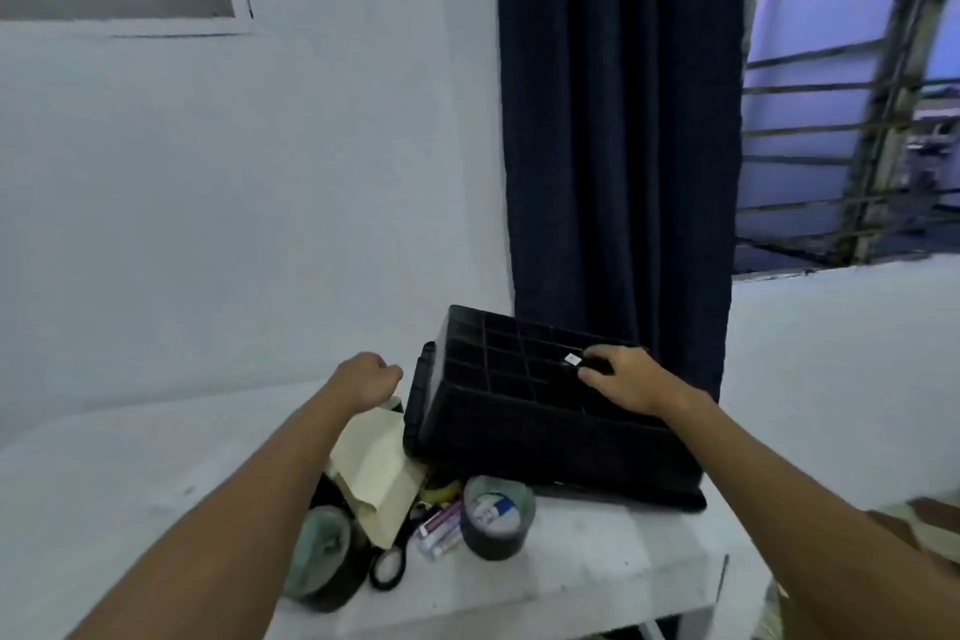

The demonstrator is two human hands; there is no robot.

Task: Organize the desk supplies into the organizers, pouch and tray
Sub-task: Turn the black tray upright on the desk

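Right hand [626,379] is pinching a small white piece [572,358] over the black organizer [519,411]; left hand [366,379] is curled empty, left of the organizer.

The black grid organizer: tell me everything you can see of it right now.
The black grid organizer looks like dark plastic, its top split by thin dividers into many small square cells. It sits tilted on the white table, before the dark curtain. The right hand reaches over its cells, pinching a small black item with a white tag.
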